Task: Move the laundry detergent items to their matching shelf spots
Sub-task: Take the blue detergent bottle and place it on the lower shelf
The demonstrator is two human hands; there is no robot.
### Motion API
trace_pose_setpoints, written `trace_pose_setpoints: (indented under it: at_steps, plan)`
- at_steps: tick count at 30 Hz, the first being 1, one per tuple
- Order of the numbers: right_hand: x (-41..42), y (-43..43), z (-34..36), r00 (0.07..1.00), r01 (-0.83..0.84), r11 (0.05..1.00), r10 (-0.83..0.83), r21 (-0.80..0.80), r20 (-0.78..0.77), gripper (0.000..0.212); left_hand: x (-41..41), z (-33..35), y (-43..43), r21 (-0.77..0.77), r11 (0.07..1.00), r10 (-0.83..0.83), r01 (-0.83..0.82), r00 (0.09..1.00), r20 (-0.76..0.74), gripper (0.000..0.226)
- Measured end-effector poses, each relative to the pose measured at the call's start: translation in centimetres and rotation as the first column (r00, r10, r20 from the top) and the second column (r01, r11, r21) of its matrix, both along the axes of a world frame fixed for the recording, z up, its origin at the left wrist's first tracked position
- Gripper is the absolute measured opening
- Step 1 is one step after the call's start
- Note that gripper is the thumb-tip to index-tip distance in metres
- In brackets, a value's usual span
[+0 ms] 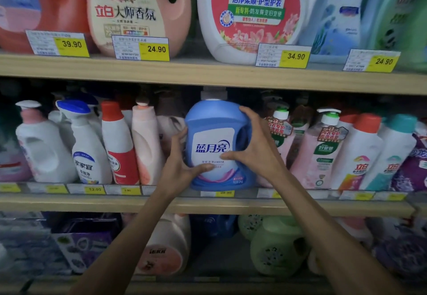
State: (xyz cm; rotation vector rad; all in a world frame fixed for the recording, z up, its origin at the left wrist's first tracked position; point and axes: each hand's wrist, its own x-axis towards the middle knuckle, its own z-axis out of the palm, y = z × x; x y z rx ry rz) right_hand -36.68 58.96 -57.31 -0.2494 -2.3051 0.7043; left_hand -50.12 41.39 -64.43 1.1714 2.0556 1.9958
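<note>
A blue detergent jug (216, 119) with a white label and grey cap stands upright at the front of the middle shelf (208, 203). My left hand (179, 164) grips its lower left side, thumb across the label's bottom. My right hand (255, 148) wraps the right side by the handle, fingers over its shoulder and thumb on the label. Pink bottles stand close on both sides of the jug.
The middle shelf holds a white spray bottle (89, 146), a red-and-white bottle (120, 146), pink bottles (321, 149) and orange-capped bottles (360, 151). Large jugs (251, 15) with yellow price tags (156, 49) fill the top shelf. Green jugs (277, 246) sit on the bottom shelf.
</note>
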Motion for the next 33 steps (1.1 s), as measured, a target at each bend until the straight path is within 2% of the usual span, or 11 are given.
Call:
trace_pose_setpoints:
  at_steps: [15,19,28,33]
  plan:
    - [-3.4,2.4,-4.9,0.998,0.057,0.997,-0.056,0.055,-0.008,0.117,-2.7,-3.3,3.0,-0.162,0.986,0.033,-0.046,0.996,-0.083,0.100]
    - [-3.4,2.3,-5.7,0.998,0.058,0.998,-0.057,0.016,-0.015,0.116,-2.7,-3.8,3.1,-0.185,0.980,0.051,-0.067,0.995,-0.090,0.096]
    - [-3.0,1.6,-6.4,0.994,0.103,0.993,-0.105,0.062,0.024,0.119,-2.5,-3.9,2.7,-0.222,0.973,0.043,-0.059,0.996,-0.077,0.101]
    - [-2.7,1.0,-5.9,0.980,0.140,0.984,-0.153,0.109,0.125,0.120,-1.9,-3.1,2.1,-0.296,0.953,0.027,-0.057,0.994,-0.102,0.101]
